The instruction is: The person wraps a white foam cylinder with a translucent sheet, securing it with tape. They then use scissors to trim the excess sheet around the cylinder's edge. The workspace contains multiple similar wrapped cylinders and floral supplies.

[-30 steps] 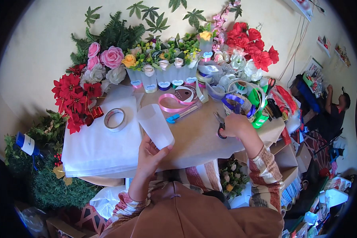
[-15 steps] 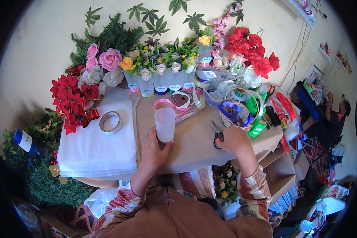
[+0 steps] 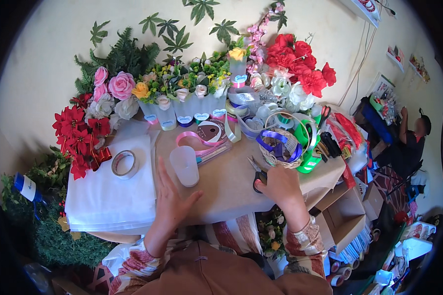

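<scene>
A frosted translucent plastic cup [image 3: 184,167] is on the brown-papered table [image 3: 221,191], just left of its middle. Beside it my left hand [image 3: 174,201] is open, fingers spread and thumb apart, holding nothing. My right hand [image 3: 281,184] is closed over the dark handles of a pair of scissors [image 3: 257,175], whose blades point away from me to the left. Its fingertips are partly hidden under the hand. Behind the cup lie a pink ribbon [image 3: 184,139], a brown ribbon spool [image 3: 210,130] and a slim clear case [image 3: 214,152].
White translucent sheets [image 3: 110,196] lie at left, under a tape roll [image 3: 125,163]. Frosted cups with flowers [image 3: 184,108] line the back. A wicker basket [image 3: 280,147] with purple ribbon stands near my right hand. Cardboard boxes [image 3: 342,214] are below right; another person [image 3: 411,140] sits far right.
My left hand has let go of the cup and opened beside it. The right hand stays at the scissors. The whole view has shifted a little.
</scene>
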Demonstrator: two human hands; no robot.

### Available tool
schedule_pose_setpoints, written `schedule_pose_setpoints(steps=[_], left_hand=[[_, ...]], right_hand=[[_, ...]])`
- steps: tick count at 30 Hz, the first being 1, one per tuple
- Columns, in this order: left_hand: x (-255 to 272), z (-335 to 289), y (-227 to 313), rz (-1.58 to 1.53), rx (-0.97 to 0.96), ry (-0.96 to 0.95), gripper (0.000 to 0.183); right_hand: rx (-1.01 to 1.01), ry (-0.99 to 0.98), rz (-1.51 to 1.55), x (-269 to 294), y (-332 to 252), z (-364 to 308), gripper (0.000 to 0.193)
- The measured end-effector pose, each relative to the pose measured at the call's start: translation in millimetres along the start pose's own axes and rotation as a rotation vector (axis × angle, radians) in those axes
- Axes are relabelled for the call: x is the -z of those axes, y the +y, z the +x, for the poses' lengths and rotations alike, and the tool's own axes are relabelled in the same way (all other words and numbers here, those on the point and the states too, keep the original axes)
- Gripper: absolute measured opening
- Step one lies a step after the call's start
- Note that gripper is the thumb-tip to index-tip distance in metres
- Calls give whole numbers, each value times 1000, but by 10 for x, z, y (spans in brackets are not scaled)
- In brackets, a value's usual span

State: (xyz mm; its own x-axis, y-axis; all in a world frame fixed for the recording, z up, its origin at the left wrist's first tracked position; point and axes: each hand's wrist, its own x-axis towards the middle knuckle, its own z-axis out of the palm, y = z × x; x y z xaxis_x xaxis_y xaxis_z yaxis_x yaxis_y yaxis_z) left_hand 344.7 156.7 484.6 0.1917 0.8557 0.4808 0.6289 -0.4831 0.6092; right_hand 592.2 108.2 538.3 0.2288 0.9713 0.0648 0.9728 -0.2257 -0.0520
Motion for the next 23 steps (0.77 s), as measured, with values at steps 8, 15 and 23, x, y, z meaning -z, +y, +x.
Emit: schedule_pose_setpoints(steps=[8,15,23], left_hand=[[425,1000,1145,-141,-623,-297,55],[-1018,2207,996,370,-754,-869,16],[-1531,2315,947,490,-653,-1132,28]], right_hand=[[22,-2,64,-55,32,16,40],[-11,-13,60,9,-56,-18,36],[-53,-11,140,-43,5,-8,41]])
